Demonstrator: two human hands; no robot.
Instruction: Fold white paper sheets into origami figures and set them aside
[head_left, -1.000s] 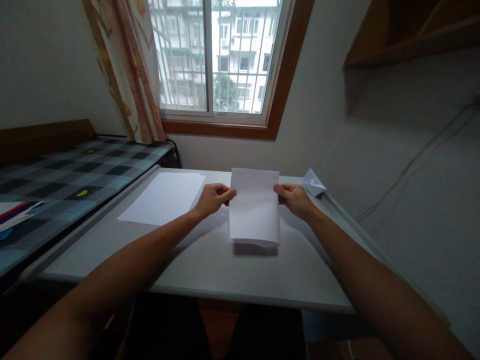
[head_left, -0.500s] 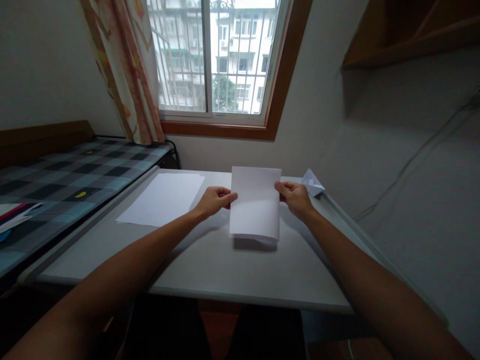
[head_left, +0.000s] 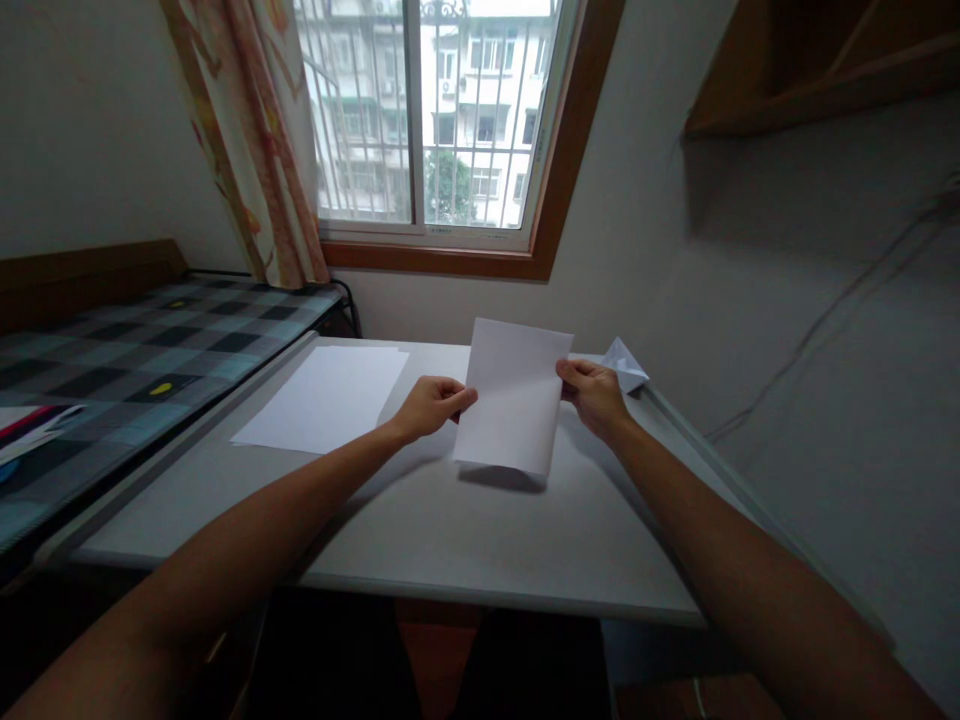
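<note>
A white sheet of paper (head_left: 514, 400), seemingly folded in half, is held up just above the table, tilted slightly clockwise. My left hand (head_left: 435, 405) pinches its left edge between thumb and fingers. On the opposite edge my right hand (head_left: 592, 390) grips it the same way, thumb in front and fingers behind. The paper's shadow falls on the tabletop below its lower edge. Behind my right hand, a folded white paper shape (head_left: 624, 362) rests at the table's far right corner. To the left of my left hand lie flat white sheets (head_left: 330, 395), slightly fanned.
The white table (head_left: 480, 550) has a raised rim along its right side, close to the wall. A bed with a checked cover (head_left: 150, 340) stands to the left. Beyond the table are a barred window (head_left: 420, 120) and a patterned curtain (head_left: 262, 150). A wooden shelf (head_left: 825, 90) hangs upper right.
The held paper has turned slightly clockwise, and its top edge has risen and shifted right. My right hand has moved a little to the right with it; my left hand has barely moved.
</note>
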